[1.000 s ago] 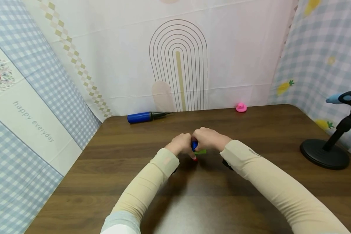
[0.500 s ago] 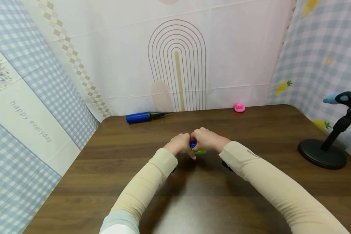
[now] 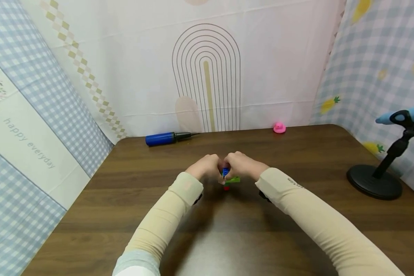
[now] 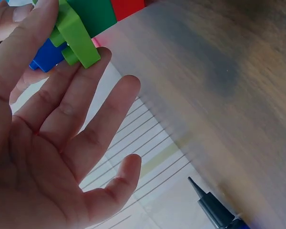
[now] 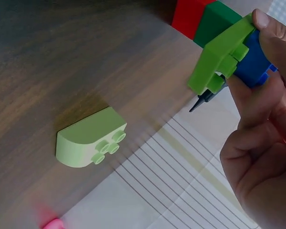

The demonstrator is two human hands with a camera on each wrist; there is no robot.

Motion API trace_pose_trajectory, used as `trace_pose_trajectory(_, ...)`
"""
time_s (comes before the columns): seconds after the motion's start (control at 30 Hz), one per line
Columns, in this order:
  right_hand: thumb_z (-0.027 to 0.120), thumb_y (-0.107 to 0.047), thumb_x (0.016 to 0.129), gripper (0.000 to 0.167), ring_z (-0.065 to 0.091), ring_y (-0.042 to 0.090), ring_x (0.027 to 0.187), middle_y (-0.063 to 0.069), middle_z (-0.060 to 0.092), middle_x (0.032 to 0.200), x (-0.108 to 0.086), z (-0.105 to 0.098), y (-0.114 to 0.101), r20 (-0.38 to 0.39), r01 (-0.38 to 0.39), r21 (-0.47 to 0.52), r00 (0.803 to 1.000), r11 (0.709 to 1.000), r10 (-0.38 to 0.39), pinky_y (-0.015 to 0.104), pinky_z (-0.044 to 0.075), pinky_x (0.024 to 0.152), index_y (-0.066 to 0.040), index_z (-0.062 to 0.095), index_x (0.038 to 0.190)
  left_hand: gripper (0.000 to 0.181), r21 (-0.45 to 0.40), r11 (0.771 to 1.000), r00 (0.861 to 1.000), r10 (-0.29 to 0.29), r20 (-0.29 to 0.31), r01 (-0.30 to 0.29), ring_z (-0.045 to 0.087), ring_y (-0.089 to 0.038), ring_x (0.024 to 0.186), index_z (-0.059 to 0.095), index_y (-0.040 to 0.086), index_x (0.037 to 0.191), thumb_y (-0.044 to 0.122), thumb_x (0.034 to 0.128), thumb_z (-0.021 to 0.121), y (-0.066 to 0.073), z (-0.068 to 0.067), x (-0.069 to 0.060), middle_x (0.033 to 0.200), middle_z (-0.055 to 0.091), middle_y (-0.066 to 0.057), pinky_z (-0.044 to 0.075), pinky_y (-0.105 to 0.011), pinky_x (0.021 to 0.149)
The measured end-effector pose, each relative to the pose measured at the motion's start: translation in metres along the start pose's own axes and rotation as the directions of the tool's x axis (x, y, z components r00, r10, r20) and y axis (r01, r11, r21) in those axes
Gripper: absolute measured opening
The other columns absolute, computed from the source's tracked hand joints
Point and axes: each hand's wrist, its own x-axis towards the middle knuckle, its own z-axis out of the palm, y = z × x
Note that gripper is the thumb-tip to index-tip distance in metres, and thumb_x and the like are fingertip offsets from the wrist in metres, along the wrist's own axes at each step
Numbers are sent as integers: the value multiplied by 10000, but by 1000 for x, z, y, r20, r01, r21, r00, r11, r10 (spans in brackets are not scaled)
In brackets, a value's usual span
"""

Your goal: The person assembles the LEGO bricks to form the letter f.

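Note:
A stack of toy building blocks, with red (image 5: 188, 16), dark green (image 5: 217, 24), light green (image 5: 219, 57) and blue (image 5: 251, 59) pieces joined, is held between both hands above the table. My right hand (image 3: 243, 165) pinches the blue block between thumb and curled fingers. My left hand (image 3: 205, 167) has its thumb and fingertips around the light green block (image 4: 76, 36), its outer fingers spread. In the head view the hands cover most of the stack; the red end (image 3: 226, 188) shows below them. A loose pale green block (image 5: 88, 138) with studs lies on the table in the right wrist view.
On the brown wooden table (image 3: 124, 214) a blue hand pump (image 3: 162, 138) lies at the back left. A pink toy duck (image 3: 279, 128) sits at the back edge. A black stand (image 3: 374, 182) holding a light blue object is at the right. Patterned cloths hang around the table.
The left thumb has shifted up, away from the red block, so more of the red and green pieces shows. Both hands stay close together. The head view has turned slightly right.

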Motion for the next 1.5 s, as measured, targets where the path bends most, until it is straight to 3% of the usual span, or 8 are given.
trace_pose_trajectory(0.27,748,-159,684,197,534,141,653,-5,586,741,1,0,1,4,-50,43,999,998,50,253,452,582,-76,641,826,157,15,999,999,-31,-14,31,483,-128,620,658,154,639,217,609,799,2,0,-3,637,603,54,430,-265,556)
trace_pose_trajectory(0.57,741,-174,691,242,522,146,681,5,572,771,0,6,5,-32,-57,-4,998,998,57,266,442,610,-64,620,869,163,39,997,997,-66,-28,67,467,-128,589,651,155,626,214,603,802,7,2,-3,621,595,52,421,-264,537)
trace_pose_trajectory(0.93,743,-217,687,238,522,128,644,-29,576,732,-1,5,8,-29,-40,-12,999,999,39,267,432,574,-90,633,856,188,98,990,994,-97,-41,101,464,-128,590,638,145,634,208,586,809,10,3,0,640,582,39,409,-273,533)
trace_pose_trajectory(1.23,721,-218,707,166,498,120,613,-35,566,699,-4,-1,5,23,6,-62,1000,998,-5,266,416,534,-119,624,799,205,68,992,994,-108,-25,109,511,-120,619,648,144,685,212,584,813,11,4,2,669,595,48,431,-272,565)
trace_pose_trajectory(1.5,686,-275,744,381,559,127,749,19,608,861,-9,-20,15,35,-10,-94,999,996,13,315,455,662,-33,609,1028,227,103,984,989,-146,-12,147,511,-131,617,635,134,702,252,602,802,14,0,0,674,587,34,425,-298,560)
